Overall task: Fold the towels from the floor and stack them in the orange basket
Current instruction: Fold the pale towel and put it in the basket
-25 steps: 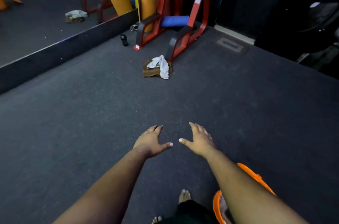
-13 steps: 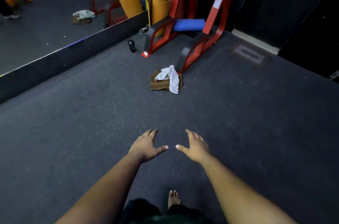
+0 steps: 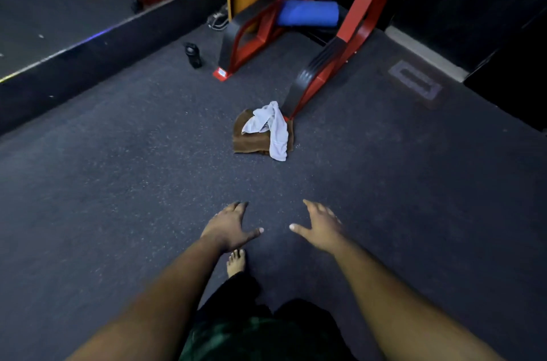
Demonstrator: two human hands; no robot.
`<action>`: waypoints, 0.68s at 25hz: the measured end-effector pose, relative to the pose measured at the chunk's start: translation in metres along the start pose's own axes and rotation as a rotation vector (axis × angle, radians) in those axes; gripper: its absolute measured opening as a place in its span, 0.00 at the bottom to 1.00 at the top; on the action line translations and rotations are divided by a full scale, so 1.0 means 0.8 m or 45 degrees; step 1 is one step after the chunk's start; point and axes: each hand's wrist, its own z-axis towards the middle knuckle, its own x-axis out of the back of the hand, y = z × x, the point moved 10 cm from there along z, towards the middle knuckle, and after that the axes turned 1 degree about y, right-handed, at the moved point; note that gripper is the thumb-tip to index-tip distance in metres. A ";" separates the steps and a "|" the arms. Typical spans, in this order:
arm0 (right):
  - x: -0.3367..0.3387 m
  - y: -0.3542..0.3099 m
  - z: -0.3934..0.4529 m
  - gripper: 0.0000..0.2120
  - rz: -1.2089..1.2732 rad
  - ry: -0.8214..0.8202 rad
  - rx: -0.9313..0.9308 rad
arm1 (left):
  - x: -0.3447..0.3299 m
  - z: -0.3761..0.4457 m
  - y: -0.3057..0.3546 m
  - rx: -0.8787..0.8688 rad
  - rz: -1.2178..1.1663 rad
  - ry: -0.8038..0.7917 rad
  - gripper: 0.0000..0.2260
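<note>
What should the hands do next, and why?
Probably reach forward and down to the crumpled white towel lying on the folded brown towel. Both the left hand and the right hand are open, hold nothing, and stop short of the pile.

arms bare — no sleeves | foot (image 3: 236, 262) bare | dark trousers (image 3: 266, 328) — greenish blotches

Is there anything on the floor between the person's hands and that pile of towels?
No: in the head view only bare dark floor lies between the towels and both hands.
</note>
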 end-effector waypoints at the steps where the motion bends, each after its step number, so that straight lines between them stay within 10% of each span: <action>1: 0.018 -0.010 0.026 0.43 -0.002 0.004 -0.002 | 0.022 0.026 0.000 -0.006 0.017 -0.006 0.45; 17: 0.018 0.051 0.613 0.29 0.089 -0.184 -0.204 | 0.037 0.598 -0.057 0.229 -0.106 -0.262 0.49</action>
